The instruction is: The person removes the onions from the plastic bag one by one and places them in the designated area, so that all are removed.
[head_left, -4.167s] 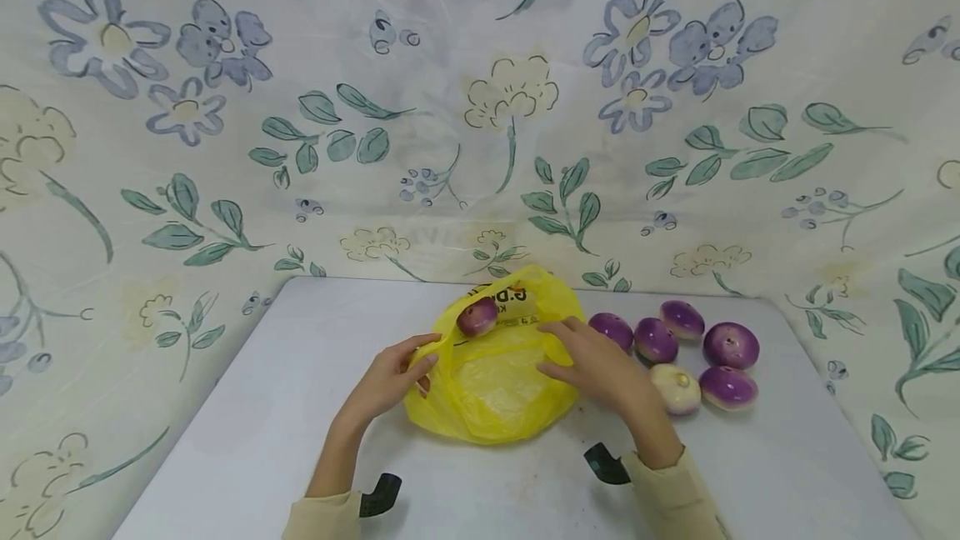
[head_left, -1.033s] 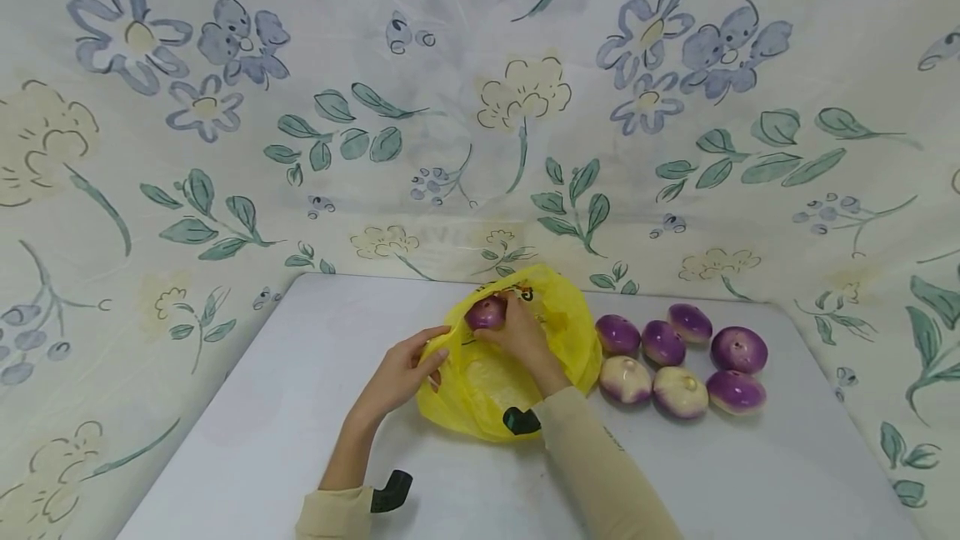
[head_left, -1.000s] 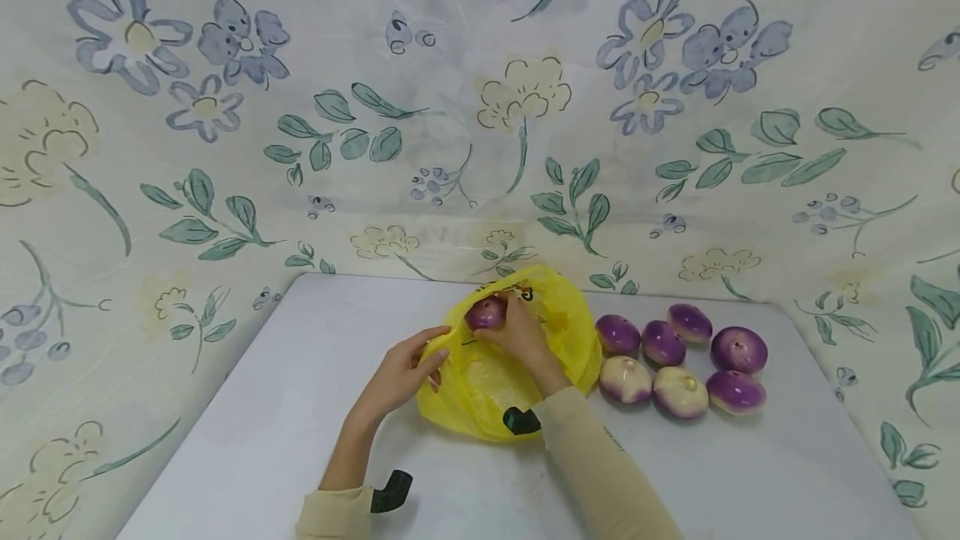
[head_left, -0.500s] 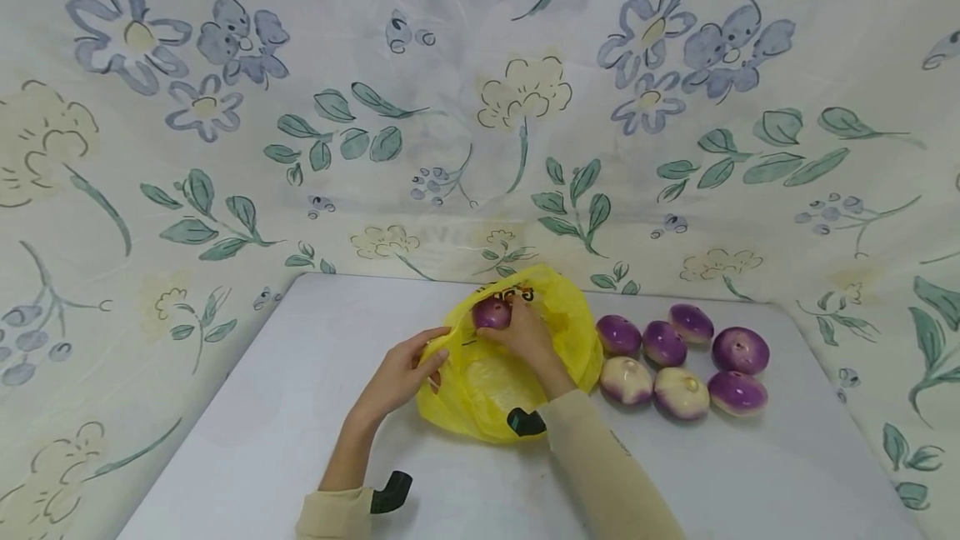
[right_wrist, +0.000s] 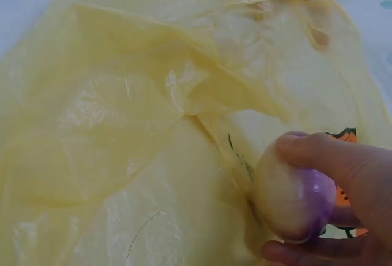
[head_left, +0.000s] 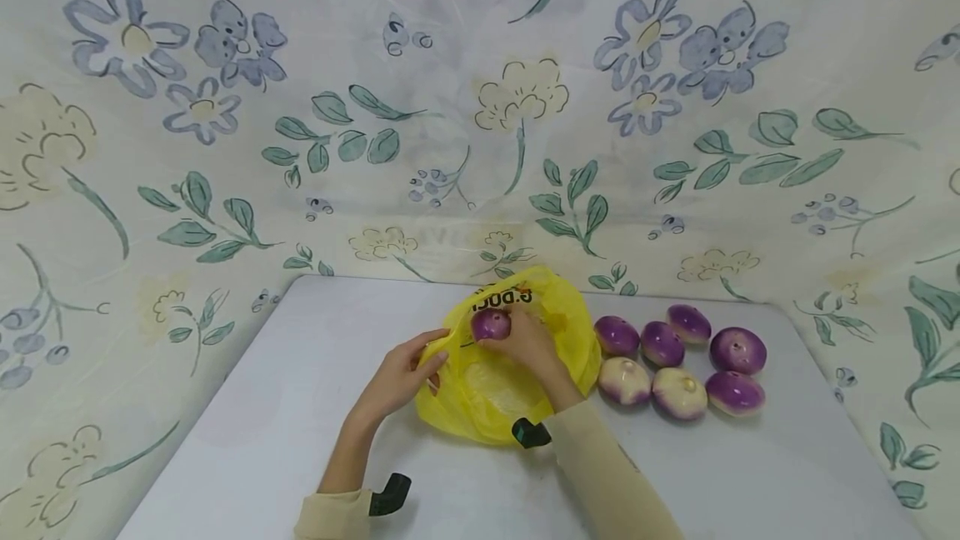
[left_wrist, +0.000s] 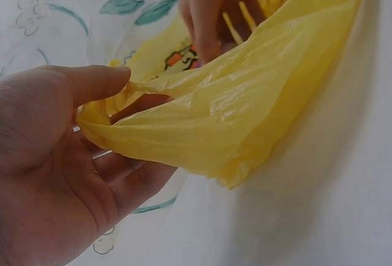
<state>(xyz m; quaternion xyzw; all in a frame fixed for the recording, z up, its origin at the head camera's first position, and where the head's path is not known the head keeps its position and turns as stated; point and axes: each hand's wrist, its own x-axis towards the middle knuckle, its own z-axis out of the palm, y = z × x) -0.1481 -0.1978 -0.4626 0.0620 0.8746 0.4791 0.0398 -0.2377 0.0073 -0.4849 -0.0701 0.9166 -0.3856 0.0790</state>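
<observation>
My left hand [head_left: 405, 373] holds the left rim of a yellow plastic bag [head_left: 435, 419], thumb on one side and fingers behind; in the left wrist view the thumb presses the thin film. My right hand [head_left: 528, 344] reaches inside the bag's mouth and grips a glossy purple-and-white turnip [head_left: 491, 325]. From the right wrist view, the thumb lies over the top of the turnip [right_wrist: 291, 192] and the fingers curl beneath it, partly hidden. Black lettering shows on the inner back wall of the bag, just above the turnip.
Several more turnips stand right of the bag: purple ones at the back, such as the turnip [head_left: 738, 350], and two paler ones in front, among them the turnip [head_left: 679, 392]. A white table [head_left: 300, 332] carries everything; a floral cloth [head_left: 420, 148] hangs behind.
My right hand, open over the bag earlier, now grips the turnip inside. In the last second the turnip has shifted slightly right and down, baring more lettering. The left hand keeps its hold.
</observation>
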